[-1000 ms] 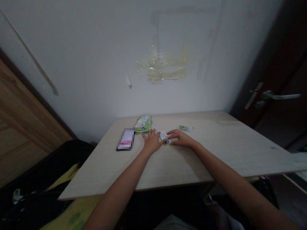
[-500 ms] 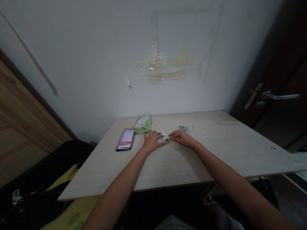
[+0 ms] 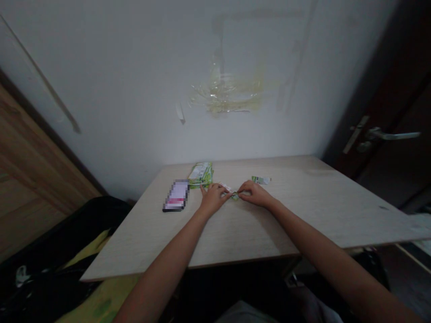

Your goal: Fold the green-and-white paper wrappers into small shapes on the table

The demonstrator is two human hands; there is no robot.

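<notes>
A small green and white printed packet lies low over the table between my two hands. My left hand is closed on its left side, thumb and fingers pinching it. At its right edge my right hand pinches it too, thumb against fingertips. Part of the packet is covered by my fingers. Just behind my left hand rests a stack of similar green and white packets. A single narrow green and white packet lies beyond my right hand.
A phone with a lit, blurred screen lies left of my left hand. The pale wooden table meets a wall with old tape on it. A dark door with a metal handle stands at the right.
My left thumb has moved up onto the packet, and my right fingers have drawn together at its edge. The packet now looks bent or folded. The stack and phone have not moved.
</notes>
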